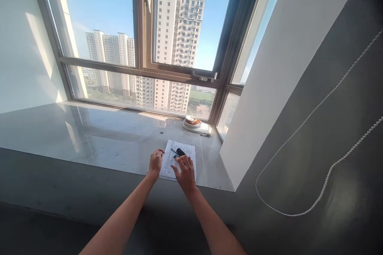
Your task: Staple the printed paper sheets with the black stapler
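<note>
A printed sheet of paper point(186, 150) lies on the grey stone window sill point(89, 135) near its front edge. On the paper rests a small black object with a metal part, perhaps a car key point(179, 152). My left hand point(156, 162) sits at the paper's left edge with fingers curled loosely, holding nothing I can see. My right hand point(185, 171) lies over the paper with fingers spread, its fingertips touching or just short of the black object.
A stack of round white and orange plates point(196, 124) stands at the sill's far right corner by the window frame point(143, 67). A white wall point(269, 87) juts out on the right. A bead chain point(314, 159) hangs on the dark wall.
</note>
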Demonstrator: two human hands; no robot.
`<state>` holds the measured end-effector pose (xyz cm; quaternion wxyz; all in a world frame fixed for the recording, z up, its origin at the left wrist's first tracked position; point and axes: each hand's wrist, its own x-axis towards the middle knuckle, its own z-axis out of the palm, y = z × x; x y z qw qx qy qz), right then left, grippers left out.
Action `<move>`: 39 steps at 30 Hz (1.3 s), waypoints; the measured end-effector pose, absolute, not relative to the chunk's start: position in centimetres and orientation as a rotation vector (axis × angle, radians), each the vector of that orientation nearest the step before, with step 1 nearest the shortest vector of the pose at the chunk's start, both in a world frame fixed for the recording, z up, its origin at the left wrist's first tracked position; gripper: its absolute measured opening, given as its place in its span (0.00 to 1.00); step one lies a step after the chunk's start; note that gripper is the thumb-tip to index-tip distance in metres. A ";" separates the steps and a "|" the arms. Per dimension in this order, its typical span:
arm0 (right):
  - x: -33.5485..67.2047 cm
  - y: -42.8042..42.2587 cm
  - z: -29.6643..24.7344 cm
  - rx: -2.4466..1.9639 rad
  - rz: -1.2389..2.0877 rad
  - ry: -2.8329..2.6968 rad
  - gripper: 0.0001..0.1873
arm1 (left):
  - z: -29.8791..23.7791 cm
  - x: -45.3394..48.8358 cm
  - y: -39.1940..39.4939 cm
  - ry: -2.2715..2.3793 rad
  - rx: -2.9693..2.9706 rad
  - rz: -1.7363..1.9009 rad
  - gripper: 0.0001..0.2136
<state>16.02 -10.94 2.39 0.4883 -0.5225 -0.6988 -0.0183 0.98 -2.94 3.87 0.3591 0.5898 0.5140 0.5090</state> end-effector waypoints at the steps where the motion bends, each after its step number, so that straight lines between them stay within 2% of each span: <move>1: 15.4 -11.3 2.6 -1.163 0.043 -1.767 0.13 | 4.4 1.5 -3.7 1.219 1.409 1.322 0.14; 4: 14.1 -11.9 3.4 -0.927 0.257 -1.796 0.13 | 6.4 2.9 -5.7 0.961 1.200 1.228 0.16; 7: 13.8 -11.9 4.4 -0.907 0.367 -1.650 0.11 | 8.2 4.0 -7.0 0.840 1.093 1.175 0.17; 12: 16.5 -11.6 6.1 -1.089 0.369 -1.447 0.10 | 9.0 5.7 -6.9 0.900 1.464 1.214 0.18; 14: 19.9 -10.8 6.2 -1.232 0.244 -1.386 0.12 | 8.5 5.4 -5.2 1.054 1.767 1.254 0.16; 17: 26.9 -8.8 5.0 -1.530 0.092 -1.295 0.13 | 7.0 3.5 -1.0 1.352 2.156 1.237 0.08; 22: 35.1 -4.8 1.7 -1.793 0.114 -1.158 0.09 | 4.0 0.6 6.8 1.791 2.332 0.916 0.08; 29: 36.1 -2.5 -0.9 -1.876 -0.146 -1.198 0.11 | 1.5 0.3 13.7 1.880 2.467 0.838 0.14; 33: 36.5 -2.0 -1.4 -2.022 -0.085 -1.270 0.09 | 0.3 0.8 17.2 1.824 2.516 0.826 0.20; 36: 36.4 -1.6 -1.5 -2.085 -0.048 -1.299 0.10 | -0.4 1.3 19.0 1.749 2.538 0.666 0.24; 39: 36.2 -1.5 -1.3 -2.138 -0.024 -1.296 0.13 | -0.6 1.4 19.2 1.662 2.517 0.582 0.22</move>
